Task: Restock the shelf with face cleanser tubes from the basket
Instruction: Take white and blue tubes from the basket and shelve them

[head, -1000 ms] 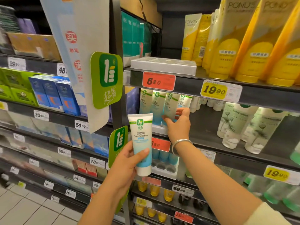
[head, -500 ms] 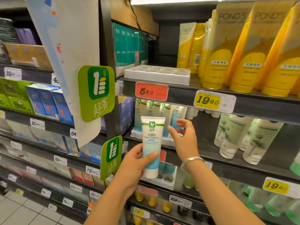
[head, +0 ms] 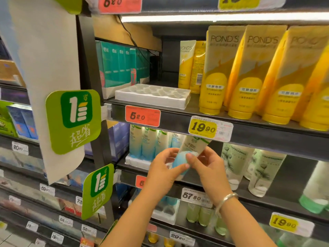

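The face cleanser tube [head: 188, 154] is pinched by both the left hand [head: 163, 173] and the right hand [head: 210, 168]; it is best slid upright beside the shelved tubes [head: 147, 145] in the white tray [head: 137, 160]

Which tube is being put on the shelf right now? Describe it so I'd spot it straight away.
Find the yellow 19.90 price tag on the shelf edge under the yellow Pond's tubes. Just below it, both hands hold a white face cleanser tube with a blue lower end. Unlike the matching tubes standing upright to its left, it tilts.
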